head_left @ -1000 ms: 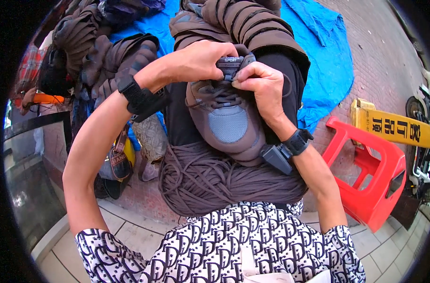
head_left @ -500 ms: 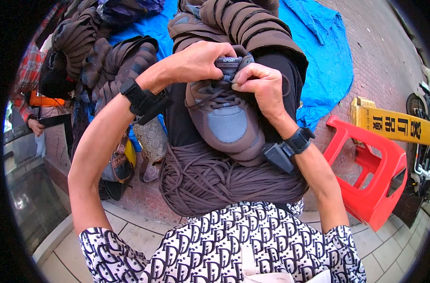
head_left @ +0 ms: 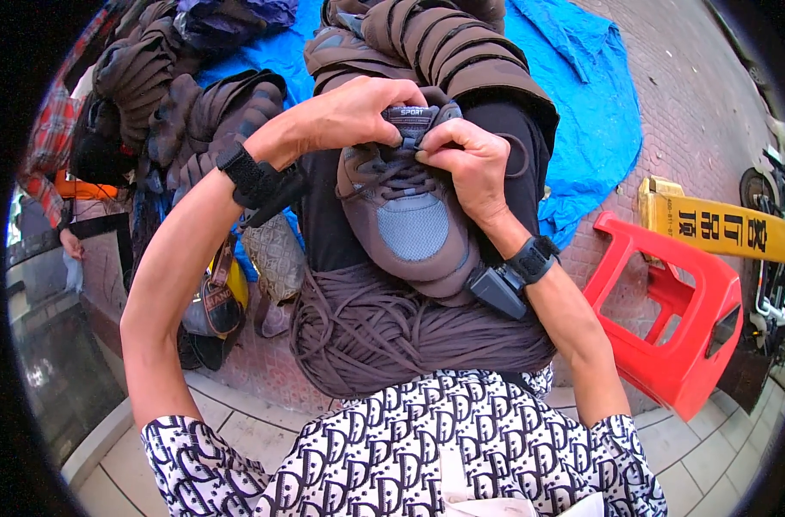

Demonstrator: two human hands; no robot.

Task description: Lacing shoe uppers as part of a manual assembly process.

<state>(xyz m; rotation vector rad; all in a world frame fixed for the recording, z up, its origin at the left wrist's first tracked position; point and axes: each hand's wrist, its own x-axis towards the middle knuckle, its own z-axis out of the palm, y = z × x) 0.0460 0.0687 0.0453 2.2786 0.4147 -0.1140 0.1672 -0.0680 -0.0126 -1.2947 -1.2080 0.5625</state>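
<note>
A brown shoe upper (head_left: 412, 226) with a grey-blue mesh toe lies across my lap, its toe toward me. My left hand (head_left: 358, 114) is closed on the shoe's tongue (head_left: 410, 116), thumb in front and fingers behind. Just right of it, my right hand (head_left: 472, 164) pinches a shoelace at the top eyelets; the fingertips partly hide the lace end. Lower down, laces (head_left: 397, 183) cross the front of the upper. A loop of lace stands out to the right of my right hand. Below the toe, a thick bundle of brown laces (head_left: 384, 332) rests on my lap.
Nested brown uppers (head_left: 453, 43) lie beyond my hands, with more piles (head_left: 143, 69) at the left on a blue tarp (head_left: 586, 129). A red plastic stool (head_left: 707, 302) lies tipped at right, near a yellow sign (head_left: 720, 226). Another person's hand (head_left: 71, 244) shows far left.
My right hand has shifted slightly left, closer to my left hand at the tongue. Both hands keep their grips. The other person's hand at far left has moved slightly.
</note>
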